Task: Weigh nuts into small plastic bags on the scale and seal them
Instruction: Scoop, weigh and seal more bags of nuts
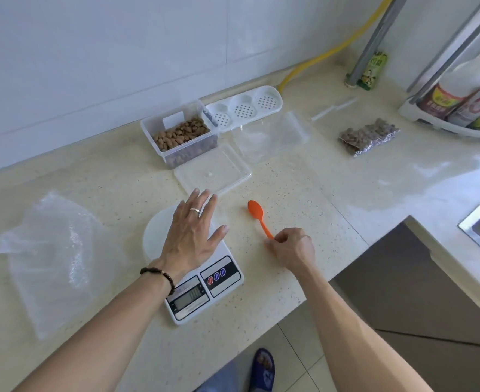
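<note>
Left hand [192, 236] flat over the scale [204, 281], fingers straight, slightly spread. Right hand [291, 248] fingers pinch orange spoon [258, 217] handle — spoon on desk [303, 188]. Nut box [180, 134] open behind the scale.

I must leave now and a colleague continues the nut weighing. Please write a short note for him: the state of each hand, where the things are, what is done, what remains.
Left hand: open, flat over the scale platform.
Right hand: pinches the handle of the orange spoon, which lies on the counter.
Open nut container is behind the scale, its lid beside it. Empty small bags lie right of the container.
Done: one filled bag lies far right.
Left: whether a bag lies on the scale I cannot tell; scoop, weigh, seal.
</note>
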Demonstrator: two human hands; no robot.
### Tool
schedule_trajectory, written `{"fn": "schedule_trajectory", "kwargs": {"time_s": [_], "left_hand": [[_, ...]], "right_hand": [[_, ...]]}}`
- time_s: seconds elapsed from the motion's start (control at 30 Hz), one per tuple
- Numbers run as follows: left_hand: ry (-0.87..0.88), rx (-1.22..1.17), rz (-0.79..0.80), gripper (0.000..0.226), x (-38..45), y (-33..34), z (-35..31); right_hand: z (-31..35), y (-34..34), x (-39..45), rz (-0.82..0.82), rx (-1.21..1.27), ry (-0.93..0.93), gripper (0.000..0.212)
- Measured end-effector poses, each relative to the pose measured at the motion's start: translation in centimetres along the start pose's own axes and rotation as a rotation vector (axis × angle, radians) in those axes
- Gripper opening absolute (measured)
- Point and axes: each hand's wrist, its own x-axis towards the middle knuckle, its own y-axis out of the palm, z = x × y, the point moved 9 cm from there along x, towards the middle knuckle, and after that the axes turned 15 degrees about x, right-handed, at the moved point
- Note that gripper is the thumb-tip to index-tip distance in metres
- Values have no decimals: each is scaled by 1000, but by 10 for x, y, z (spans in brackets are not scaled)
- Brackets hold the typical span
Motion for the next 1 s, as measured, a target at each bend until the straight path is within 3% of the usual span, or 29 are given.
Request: {"fn": "schedule_trajectory", "kwargs": {"time_s": [0.1,0.2,0.33,0.5,0.7,0.87,1.0], "left_hand": [[-20,-14,-2,81,2,-2,18],[-60,-28,12,84,3,-5,40],[-126,-21,50,84,0,-7,66],[-178,-31,102,65,-8,-4,84],[-242,-95,140,60,-3,0,93],[-407,-459,42,19,6,-22,112],[-443,-751,39,23,16,-48,111]], "right_hand": [[18,8,-3,90,243,-18,19],[51,20,-8,155,432,-69,8],[89,48,-2,190,319,-136,7],[107,83,8,229,197,-130,22],[114,102,5,365,240,-87,5],[166,92,-4,470,268,-243,7],[207,79,-10,541,141,-352,6]]}}
